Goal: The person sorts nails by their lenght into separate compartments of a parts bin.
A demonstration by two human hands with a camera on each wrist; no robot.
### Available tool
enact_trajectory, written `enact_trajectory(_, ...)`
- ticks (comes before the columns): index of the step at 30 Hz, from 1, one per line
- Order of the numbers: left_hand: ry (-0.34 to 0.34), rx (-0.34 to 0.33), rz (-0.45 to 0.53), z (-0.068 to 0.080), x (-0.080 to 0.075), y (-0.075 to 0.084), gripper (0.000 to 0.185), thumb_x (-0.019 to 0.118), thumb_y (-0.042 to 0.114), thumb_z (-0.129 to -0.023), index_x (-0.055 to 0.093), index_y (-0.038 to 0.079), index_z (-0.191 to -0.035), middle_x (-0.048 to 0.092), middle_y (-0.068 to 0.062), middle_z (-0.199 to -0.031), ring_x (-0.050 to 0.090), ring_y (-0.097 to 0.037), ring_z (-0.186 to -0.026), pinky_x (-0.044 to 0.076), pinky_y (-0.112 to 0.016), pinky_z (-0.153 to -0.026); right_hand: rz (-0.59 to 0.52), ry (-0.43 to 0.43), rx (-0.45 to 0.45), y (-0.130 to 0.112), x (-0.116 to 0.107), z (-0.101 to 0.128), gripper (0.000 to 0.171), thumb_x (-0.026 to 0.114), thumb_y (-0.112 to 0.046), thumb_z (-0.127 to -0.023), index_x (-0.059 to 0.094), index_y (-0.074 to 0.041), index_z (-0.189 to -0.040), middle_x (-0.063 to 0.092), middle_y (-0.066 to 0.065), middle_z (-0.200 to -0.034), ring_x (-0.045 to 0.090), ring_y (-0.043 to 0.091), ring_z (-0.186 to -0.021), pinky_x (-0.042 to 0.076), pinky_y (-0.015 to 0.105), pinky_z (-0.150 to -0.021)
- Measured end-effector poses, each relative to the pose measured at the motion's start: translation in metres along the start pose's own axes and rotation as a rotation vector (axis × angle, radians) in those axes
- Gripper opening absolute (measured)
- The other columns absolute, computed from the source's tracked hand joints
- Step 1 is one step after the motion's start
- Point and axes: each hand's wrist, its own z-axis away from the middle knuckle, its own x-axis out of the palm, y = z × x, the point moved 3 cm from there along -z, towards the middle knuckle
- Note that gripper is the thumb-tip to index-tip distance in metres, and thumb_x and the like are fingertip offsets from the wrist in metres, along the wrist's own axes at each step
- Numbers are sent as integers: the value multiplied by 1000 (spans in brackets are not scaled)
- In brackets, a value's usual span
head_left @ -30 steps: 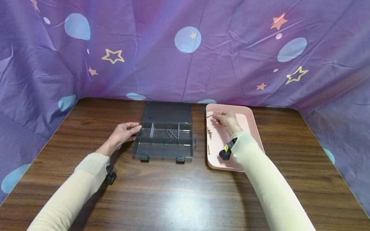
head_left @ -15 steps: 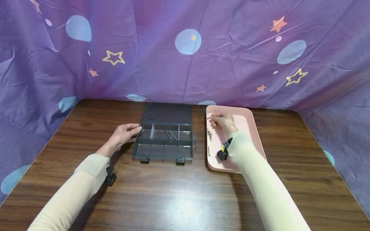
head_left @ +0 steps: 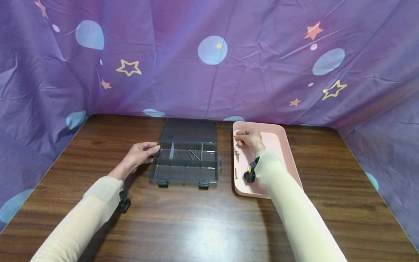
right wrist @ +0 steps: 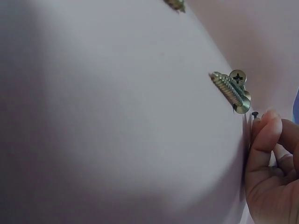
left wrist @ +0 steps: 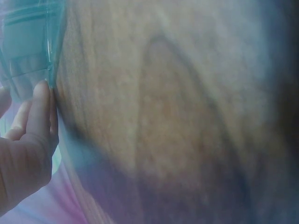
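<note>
Purple star-print cloth behind a dark wood table (head_left: 203, 218). Clear compartment box (head_left: 184, 162) mid-table, lid open; left hand (head_left: 139, 153) rests relaxed fingers on its left wall. Pink tray (head_left: 281, 145) on the right; right hand (head_left: 248, 139) at its far left corner pinches a thin dark nail (right wrist: 254, 114). Brass screws (right wrist: 231, 91) along the left edge. Nail looks light, stiff, slippery: take it mid-shank
</note>
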Motion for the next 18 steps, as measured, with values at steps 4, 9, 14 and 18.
enact_trajectory(4, -2, 2, -1, 1, 0, -1, 51, 52, 24, -98, 41, -5, -138, 42, -21, -142, 49, -19, -116, 52, -23, -86, -8, 6, 7, 0, 1, 0, 29, 55, 7, -89, 52, 14, -117, 56, -5, -56, 49, 1, -44, 47, 13, -46)
enact_trajectory(9, -10, 7, 1, 1, 0, -1, 51, 51, 24, -98, 40, -5, -139, 41, -22, -143, 45, -25, -122, 51, -26, -89, 27, 23, 19, 0, 3, -3, 28, 58, 8, -87, 55, 12, -114, 55, -6, -53, 49, 0, -43, 46, 13, -44)
enact_trajectory(14, -9, 9, 3, 1, 0, 0, 51, 51, 23, -98, 41, -5, -138, 42, -22, -142, 46, -23, -120, 52, -23, -87, 57, 31, -24, 14, -1, -32, 20, 65, 8, -80, 63, 10, -100, 54, -3, -50, 49, 3, -41, 45, 15, -41)
enact_trajectory(18, -5, 8, -3, 1, 0, 0, 50, 51, 24, -98, 41, -5, -138, 42, -22, -142, 46, -22, -120, 52, -23, -86, 57, 43, -31, 17, -1, -37, 18, 66, 10, -77, 64, 10, -95, 56, 0, -53, 51, 5, -41, 47, 17, -42)
